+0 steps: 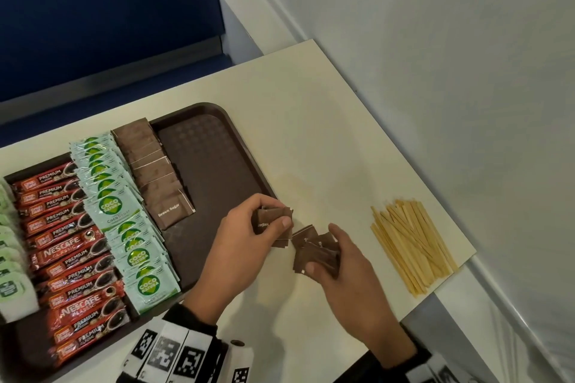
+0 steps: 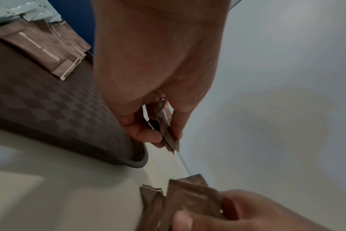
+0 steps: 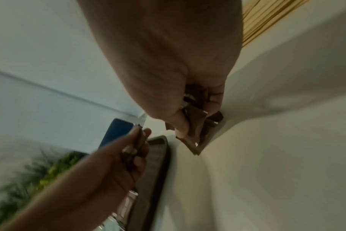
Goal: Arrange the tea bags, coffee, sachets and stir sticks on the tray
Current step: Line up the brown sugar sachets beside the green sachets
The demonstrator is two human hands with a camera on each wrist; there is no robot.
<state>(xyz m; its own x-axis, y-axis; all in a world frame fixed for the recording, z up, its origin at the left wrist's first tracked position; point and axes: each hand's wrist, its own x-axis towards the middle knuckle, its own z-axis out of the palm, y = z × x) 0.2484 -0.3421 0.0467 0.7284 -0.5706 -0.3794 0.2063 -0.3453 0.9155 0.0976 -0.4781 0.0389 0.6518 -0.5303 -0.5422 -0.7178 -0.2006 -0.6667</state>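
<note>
A dark brown tray (image 1: pixel 214 165) holds rows of red Nescafe coffee sticks (image 1: pixel 67 236), green Coco sugar sachets (image 1: pixel 124 211) and brown sugar sachets (image 1: pixel 155 171). Just right of the tray's edge, my left hand (image 1: pixel 249 227) pinches a few brown sugar sachets (image 1: pixel 270 221) between thumb and fingers (image 2: pixel 146 134). My right hand (image 1: pixel 339 261) grips a loose bunch of brown sugar sachets (image 1: pixel 314 253) above the table. The same bunch (image 3: pixel 196 125) shows in the right wrist view. A pile of wooden stir sticks (image 1: pixel 410 242) lies on the table to the right.
Pale green tea bags (image 1: pixel 9 258) sit at the tray's far left. The cream table (image 1: pixel 311 134) ends at a white wall on the right and a blue panel (image 1: pixel 109 9) behind. The right part of the tray floor is bare.
</note>
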